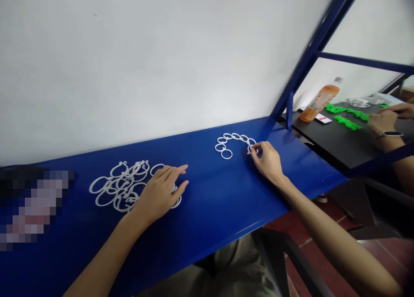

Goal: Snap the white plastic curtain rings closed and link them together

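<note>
A curved row of linked white rings (227, 154) lies on the blue table (207, 193). My right hand (268, 159) is at the row's right end, thumb and fingertips pinched on a white ring (250, 149) there. Further left is a loose pile of white rings (106, 197), several with small knobs or loops on their edges. My left hand (161, 189) rests over the pile's right side, fingers stretched out and thumb apart. Part of the rings beneath it is hidden by the palm.
Behind the table rises a white wall (145, 72). A blue metal frame (291, 90) stands at the right. Beyond it, a black table (336, 146) bears an orange drink bottle (320, 100), green pieces (347, 122) and another person's hands (384, 120). A dark chair (278, 245) is below.
</note>
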The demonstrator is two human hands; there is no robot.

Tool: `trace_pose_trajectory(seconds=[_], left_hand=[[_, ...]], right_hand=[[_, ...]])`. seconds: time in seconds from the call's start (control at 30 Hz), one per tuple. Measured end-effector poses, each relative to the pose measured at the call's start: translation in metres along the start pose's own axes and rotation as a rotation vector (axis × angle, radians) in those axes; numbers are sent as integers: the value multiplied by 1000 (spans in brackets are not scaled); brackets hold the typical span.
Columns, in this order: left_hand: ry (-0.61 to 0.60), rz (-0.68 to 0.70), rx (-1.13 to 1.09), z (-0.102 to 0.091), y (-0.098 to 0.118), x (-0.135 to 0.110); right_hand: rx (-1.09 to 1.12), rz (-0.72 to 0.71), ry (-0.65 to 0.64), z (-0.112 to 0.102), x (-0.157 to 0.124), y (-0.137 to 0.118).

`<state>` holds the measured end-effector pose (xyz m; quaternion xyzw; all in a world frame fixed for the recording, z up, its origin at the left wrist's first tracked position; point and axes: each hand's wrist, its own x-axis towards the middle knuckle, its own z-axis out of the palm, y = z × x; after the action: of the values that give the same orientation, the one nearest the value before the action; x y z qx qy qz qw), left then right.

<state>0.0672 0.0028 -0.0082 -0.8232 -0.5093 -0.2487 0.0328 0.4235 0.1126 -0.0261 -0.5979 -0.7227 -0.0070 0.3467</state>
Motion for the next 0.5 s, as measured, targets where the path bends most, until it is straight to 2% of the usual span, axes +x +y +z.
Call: trace_pose_trajectory(seconds=[0.07, 0.27, 0.5], left_hand=[[-20, -7, 7, 1, 0, 0], [-105, -78, 13, 2, -5, -2], [-274, -66, -24, -21, -13, -7]], right_hand=[[-60, 32, 20, -3, 1, 7], [-64, 94, -102, -4, -1, 21], [-49, 96, -97, -3, -5, 19]])
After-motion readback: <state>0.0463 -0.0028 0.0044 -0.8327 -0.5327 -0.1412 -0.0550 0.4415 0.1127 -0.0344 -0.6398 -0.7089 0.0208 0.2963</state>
